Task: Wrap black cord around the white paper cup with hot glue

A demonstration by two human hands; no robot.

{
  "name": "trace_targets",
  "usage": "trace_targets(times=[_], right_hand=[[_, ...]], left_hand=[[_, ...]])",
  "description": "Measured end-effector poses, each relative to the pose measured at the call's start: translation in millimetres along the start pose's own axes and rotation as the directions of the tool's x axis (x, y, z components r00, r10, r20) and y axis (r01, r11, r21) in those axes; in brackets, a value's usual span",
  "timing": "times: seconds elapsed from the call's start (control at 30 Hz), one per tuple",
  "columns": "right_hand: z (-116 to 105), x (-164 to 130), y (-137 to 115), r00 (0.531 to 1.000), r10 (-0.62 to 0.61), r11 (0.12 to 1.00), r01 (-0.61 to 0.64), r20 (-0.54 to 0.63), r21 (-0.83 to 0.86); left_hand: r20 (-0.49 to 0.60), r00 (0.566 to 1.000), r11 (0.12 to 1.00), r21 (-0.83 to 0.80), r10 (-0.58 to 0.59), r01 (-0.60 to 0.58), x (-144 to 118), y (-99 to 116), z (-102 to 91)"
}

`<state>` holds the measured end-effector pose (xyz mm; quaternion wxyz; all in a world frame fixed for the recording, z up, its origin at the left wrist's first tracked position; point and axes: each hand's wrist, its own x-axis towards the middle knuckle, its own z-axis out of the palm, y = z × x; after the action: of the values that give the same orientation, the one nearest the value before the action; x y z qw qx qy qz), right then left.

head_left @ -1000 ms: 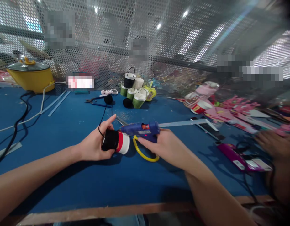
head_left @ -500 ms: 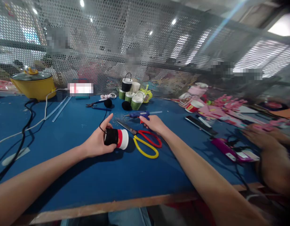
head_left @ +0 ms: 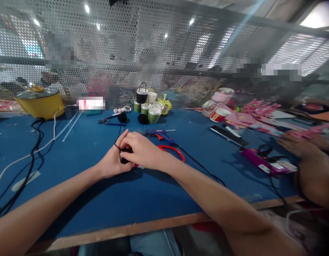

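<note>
The fingers of the right hand (head_left: 141,153) curl down over a small cup wound in black yarn (head_left: 125,160), covering most of it; only a dark patch and a sliver of red show beneath the knuckles. The left hand (head_left: 112,161) cradles the same cup from the other side, its fingers closed around it and the forefinger raised, with a black strand looping off the fingertip. Both hands touch each other over the cup, which sits low on the blue table (head_left: 100,199), roughly at its middle.

Just beyond the right hand lies a blue glue gun (head_left: 161,134), its black cord trailing back toward the near edge, and beside it the red handle of a pair of scissors (head_left: 175,151), partly hidden by the wrist. Further back stand several green and black paper cups (head_left: 148,106), with two black pompoms (head_left: 132,118) near them. A yellow cooking pot (head_left: 39,103) sits at the far left. At the right edge, another person's hand (head_left: 295,146) rests, seemingly, on pink paper pieces (head_left: 260,113), though that corner is blurred.
</note>
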<state>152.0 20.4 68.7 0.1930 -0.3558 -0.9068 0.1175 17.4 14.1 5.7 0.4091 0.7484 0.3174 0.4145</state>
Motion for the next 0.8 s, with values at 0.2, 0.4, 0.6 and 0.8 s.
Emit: trace_targets(times=[0.2,0.4,0.6,0.8], right_hand=[[-8,-7,4,0.990,0.140,0.928,-0.141,0.026,0.346],[-19,-22,22,0.938,0.332,0.839,-0.246,-0.098,0.486],[-6,-27,40,0.931,0.343,0.815,-0.229,-0.125,0.532],[1,-28,41,0.928,0.360,0.793,-0.252,-0.093,0.554]], left_hand=[[0.015,1.000,0.999,0.051,0.006,-0.007,-1,0,-2.1],[0.051,0.996,0.994,0.083,-0.070,0.066,-4,-3,-2.3],[0.097,0.994,0.995,0.083,-0.057,0.049,-6,4,-1.1],[0.118,0.993,0.993,0.114,0.012,-0.026,-9,6,0.6]])
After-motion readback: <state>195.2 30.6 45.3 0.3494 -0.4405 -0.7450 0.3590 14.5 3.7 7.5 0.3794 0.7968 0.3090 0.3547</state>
